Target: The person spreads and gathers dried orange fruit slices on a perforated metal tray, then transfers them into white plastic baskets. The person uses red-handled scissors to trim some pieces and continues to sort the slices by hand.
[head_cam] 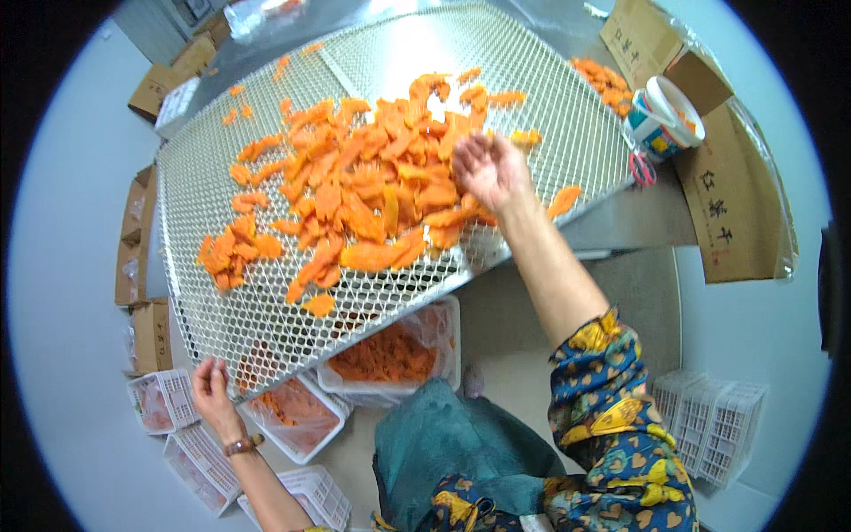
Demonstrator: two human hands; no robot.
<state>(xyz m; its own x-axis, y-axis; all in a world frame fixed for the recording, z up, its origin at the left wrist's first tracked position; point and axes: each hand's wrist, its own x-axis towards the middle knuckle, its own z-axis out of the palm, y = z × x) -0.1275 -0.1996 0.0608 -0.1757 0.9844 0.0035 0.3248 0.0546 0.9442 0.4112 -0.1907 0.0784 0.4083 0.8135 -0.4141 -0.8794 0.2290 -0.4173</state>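
A large metal mesh tray (532, 100) lies slanted across the view, its near corner jutting past the table. Heaped on its middle are orange dried sweet potato slices (359, 179), with a smaller clump (233, 253) to their left. My right hand (492, 169) is at the right side of the heap, palm turned up and fingers loosely curled; I see nothing held in it. At the tray's near left corner is my left hand (216, 392), its fingers bent around the rim.
Under the tray's near edge stand white bins (455, 346) lined with plastic, holding darker orange pieces. A white bucket (665, 120) leans beside cardboard boxes (738, 193) at right. White plastic crates (708, 425) stand on the floor; more boxes (149, 332) line the left.
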